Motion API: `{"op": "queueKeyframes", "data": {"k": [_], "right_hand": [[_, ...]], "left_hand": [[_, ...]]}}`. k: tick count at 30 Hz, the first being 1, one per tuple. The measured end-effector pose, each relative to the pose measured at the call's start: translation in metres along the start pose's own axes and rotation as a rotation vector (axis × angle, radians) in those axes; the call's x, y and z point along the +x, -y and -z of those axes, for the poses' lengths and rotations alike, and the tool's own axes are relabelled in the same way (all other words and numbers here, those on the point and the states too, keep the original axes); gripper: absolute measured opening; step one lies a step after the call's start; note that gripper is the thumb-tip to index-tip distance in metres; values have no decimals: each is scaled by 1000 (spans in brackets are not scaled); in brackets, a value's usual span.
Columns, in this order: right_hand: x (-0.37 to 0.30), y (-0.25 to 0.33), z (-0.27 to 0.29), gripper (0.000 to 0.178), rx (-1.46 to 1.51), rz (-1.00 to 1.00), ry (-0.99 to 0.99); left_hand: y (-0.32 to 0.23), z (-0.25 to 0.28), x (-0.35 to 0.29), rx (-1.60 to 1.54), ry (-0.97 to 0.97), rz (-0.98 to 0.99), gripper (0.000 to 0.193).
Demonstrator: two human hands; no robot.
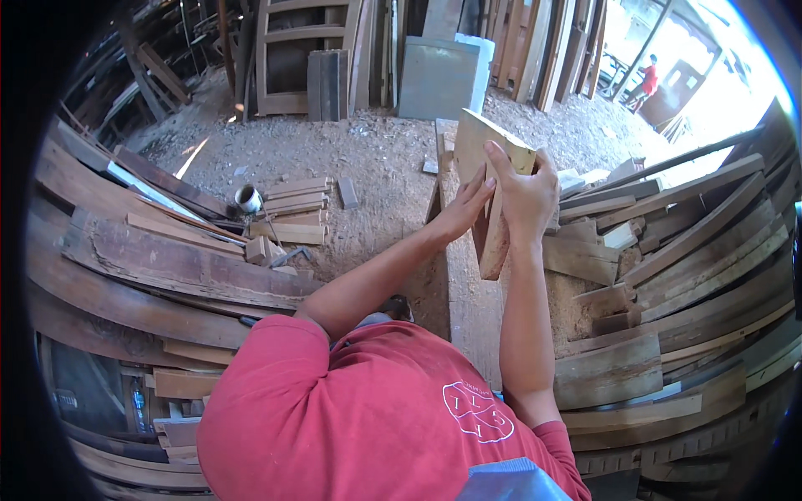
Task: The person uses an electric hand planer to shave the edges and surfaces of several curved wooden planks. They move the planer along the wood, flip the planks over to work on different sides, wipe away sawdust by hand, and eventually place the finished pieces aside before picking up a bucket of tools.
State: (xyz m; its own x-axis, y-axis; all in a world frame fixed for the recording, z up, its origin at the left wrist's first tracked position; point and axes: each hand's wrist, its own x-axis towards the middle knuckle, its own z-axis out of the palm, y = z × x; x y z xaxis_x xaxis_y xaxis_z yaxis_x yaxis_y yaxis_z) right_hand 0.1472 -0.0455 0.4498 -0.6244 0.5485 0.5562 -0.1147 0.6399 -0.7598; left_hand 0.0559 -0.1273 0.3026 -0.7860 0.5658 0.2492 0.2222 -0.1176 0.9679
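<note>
A notched wooden board (476, 144) with pale cut edges is held tilted over a long plank (478, 321) in front of me. My right hand (531, 194) is closed round its right side, thumb on the near face. From the left, my left hand (465, 207) lies against the board's lower face with fingers stretched out; part of them overlaps the wood. Below the hands, the board's narrow lower end (493, 250) points down towards the plank.
Timber is piled on the left (159, 259) and right (610, 367). A white cup (248, 198) stands by stacked wood blocks (298, 203) on the left. A grey panel (436, 79) and a wooden frame (273, 63) lean at the back. A person (647, 82) is far right.
</note>
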Motion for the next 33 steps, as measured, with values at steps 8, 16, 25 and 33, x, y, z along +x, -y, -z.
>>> {"op": "queueKeyframes", "data": {"k": [8, 16, 25, 33], "right_hand": [[5, -7, -10, 66, -1, 37, 30], [-16, -27, 7, 48, -84, 195, -68], [-291, -217, 75, 36, -451, -247, 135], [-310, -200, 66, 34, -570, -682, 91]], "left_hand": [[-18, 5, -6, 11, 3, -11, 94], [-14, 5, -22, 13, 50, 54, 87], [75, 69, -10, -23, 76, 541, 64], [198, 93, 127, -127, -2, 700, 72]]}}
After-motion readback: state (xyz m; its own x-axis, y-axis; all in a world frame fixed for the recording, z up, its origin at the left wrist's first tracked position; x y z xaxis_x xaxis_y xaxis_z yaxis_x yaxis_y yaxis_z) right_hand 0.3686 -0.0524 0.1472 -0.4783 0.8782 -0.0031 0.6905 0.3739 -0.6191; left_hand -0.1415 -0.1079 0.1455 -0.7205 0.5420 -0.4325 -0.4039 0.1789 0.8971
